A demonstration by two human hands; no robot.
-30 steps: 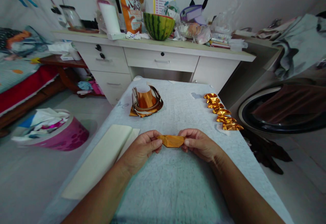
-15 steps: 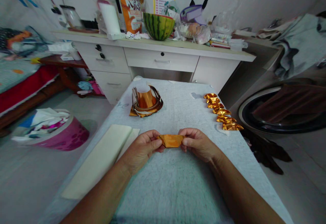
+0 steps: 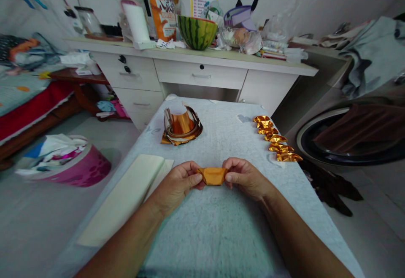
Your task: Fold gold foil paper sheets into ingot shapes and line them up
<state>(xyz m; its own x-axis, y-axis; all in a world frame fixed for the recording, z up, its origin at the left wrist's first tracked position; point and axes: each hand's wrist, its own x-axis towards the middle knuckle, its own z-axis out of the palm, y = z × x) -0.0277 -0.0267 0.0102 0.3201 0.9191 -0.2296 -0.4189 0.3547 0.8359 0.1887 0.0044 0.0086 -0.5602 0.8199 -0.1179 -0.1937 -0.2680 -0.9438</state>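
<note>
A small folded gold paper ingot (image 3: 214,176) hangs level above the cloth-covered table, pinched at both ends. My left hand (image 3: 182,179) is closed on its left tip between thumb and fingers. On the right tip, my right hand (image 3: 242,176) holds a like pinch. Several shiny gold folded ingots (image 3: 274,138) lie in a row along the table's right edge. Behind my hands, toward the far left, sits a curled stack of gold foil paper sheets (image 3: 182,127). A folded pale cream sheet (image 3: 126,198) lies partly beneath my left forearm.
A grey-blue cloth covers the table (image 3: 218,231). A white drawer desk (image 3: 202,73) stands behind it, bearing a watermelon half (image 3: 197,33) and an orange snack bag (image 3: 163,10). To the left is a full pink bin (image 3: 85,168); a washing machine (image 3: 332,139) stands on the right.
The gold paper ingot's front face now looks slightly taller and its ends slightly closer together. My right hand has shifted very slightly; the things around it stay put.
</note>
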